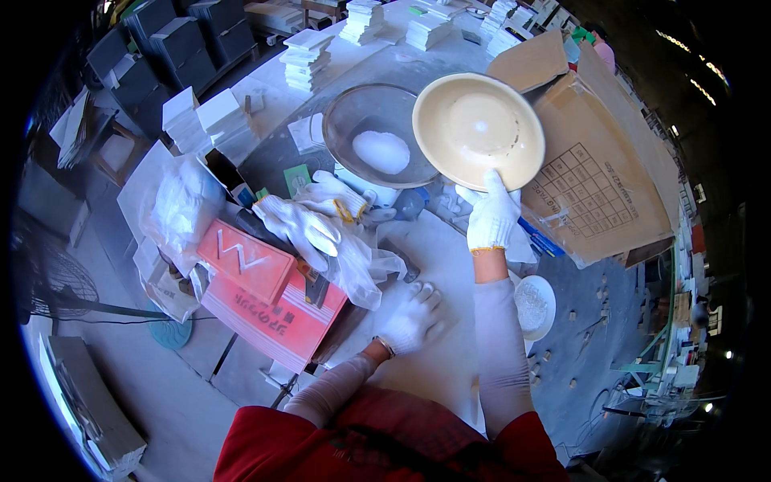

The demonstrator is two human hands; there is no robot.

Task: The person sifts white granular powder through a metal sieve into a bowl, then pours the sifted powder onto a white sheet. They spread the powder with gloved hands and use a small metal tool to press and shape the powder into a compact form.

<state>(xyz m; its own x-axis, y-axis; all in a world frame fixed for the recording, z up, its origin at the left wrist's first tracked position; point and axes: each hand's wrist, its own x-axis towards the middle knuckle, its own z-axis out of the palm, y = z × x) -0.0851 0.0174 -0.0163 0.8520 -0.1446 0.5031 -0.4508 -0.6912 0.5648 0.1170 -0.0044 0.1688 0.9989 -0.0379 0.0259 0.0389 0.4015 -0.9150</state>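
My right hand (493,218), in a white knit glove, grips the near rim of a shallow cream basin (470,120). The thumb lies over the inner edge, and the basin is tilted so its inside faces me, with dark chips marking its surface. On the pale tabletop (446,353) rests my gloved left hand (409,319), fingers spread a little and slightly smeared, nothing visible in them. Behind the basin stands a wide dark pan (345,136) with a mound of white powder (381,153). Loose white work gloves (309,221) lie beyond my left hand.
A red box (273,309) and clear plastic bags (185,205) sit at the left. To the right stand an open cardboard carton (594,173) and a white bowl of small clear pieces (532,307). Stacks of white tiles (305,60) line the far side.
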